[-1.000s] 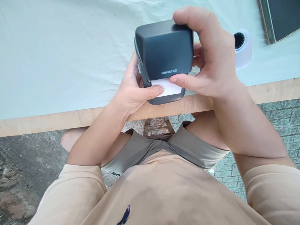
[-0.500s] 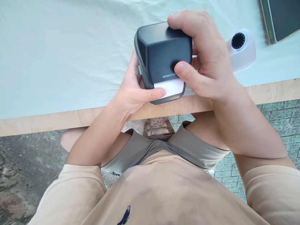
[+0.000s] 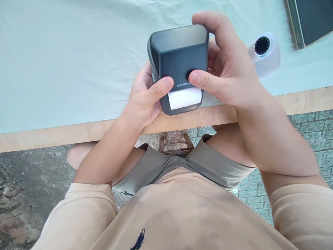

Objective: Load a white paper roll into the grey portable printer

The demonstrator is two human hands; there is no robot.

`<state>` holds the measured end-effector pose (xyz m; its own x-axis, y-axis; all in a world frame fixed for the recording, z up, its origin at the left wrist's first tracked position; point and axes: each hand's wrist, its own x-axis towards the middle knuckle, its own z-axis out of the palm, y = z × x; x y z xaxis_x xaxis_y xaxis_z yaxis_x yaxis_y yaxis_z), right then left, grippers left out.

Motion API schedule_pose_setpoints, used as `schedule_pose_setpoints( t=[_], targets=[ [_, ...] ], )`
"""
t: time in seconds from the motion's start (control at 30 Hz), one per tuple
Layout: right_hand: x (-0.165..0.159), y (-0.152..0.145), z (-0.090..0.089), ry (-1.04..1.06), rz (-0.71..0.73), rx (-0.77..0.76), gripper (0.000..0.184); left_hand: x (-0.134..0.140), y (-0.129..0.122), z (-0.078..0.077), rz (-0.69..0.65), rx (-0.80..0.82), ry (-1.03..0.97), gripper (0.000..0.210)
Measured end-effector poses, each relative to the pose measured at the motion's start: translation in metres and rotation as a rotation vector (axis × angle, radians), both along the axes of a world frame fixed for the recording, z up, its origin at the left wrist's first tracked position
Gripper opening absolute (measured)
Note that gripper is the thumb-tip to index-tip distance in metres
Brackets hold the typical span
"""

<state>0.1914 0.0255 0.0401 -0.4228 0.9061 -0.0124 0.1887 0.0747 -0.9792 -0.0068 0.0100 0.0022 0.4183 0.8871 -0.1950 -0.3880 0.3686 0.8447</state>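
Squarely between the fingers of the left hand (image 3: 144, 95) and the right hand (image 3: 231, 74), which grip its sides, the black printer (image 3: 182, 62) hangs above the counter's near edge (image 3: 78, 133), its white paper (image 3: 185, 98) lying crosswise just bodyward of both thumbs (image 3: 204, 79), neither clearly nearer.

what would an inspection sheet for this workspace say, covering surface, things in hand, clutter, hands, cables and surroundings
Surface: pale cloth, lightly wrinkled; bare wooden edge along the near side.
Things in hand: black NIIMBOT device, held up; white paper shows below its lettering, no print seen on it.
Clutter: white object with a round black part, beyond the right wrist; dark flat object at the upper right corner.
Hands: left hand and right hand grip the device from either side, both thumbs on its front.
Cables: nothing seen.
Surroundings: rough grey ground at left, paving at right, wooden frame between the knees.
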Motion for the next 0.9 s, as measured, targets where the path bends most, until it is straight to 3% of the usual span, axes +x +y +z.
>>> schedule_pose_setpoints(
  t=[0.17, 0.33, 0.53, 0.7, 0.9],
  targets=[
    [0.000, 0.000, -0.001, -0.015, -0.023, -0.036, 0.068, 0.000, -0.001, -0.001, 0.006, -0.012, -0.005, 0.036],
    [-0.004, -0.001, -0.003, 0.000, -0.042, -0.024, 0.065, 0.000, 0.001, 0.002, -0.010, -0.016, 0.008, 0.042],
    [-0.007, -0.001, -0.009, 0.040, -0.032, -0.042, 0.061, 0.000, 0.002, 0.001, 0.013, -0.073, -0.101, 0.034],
    [-0.007, -0.002, -0.012, -0.002, -0.040, -0.063, 0.073, 0.001, 0.001, -0.002, 0.070, -0.062, -0.006, 0.036],
    [-0.002, 0.000, -0.016, 0.026, 0.020, -0.070, 0.085, 0.002, 0.002, -0.001, 0.056, -0.071, -0.034, 0.040]
  ],
)
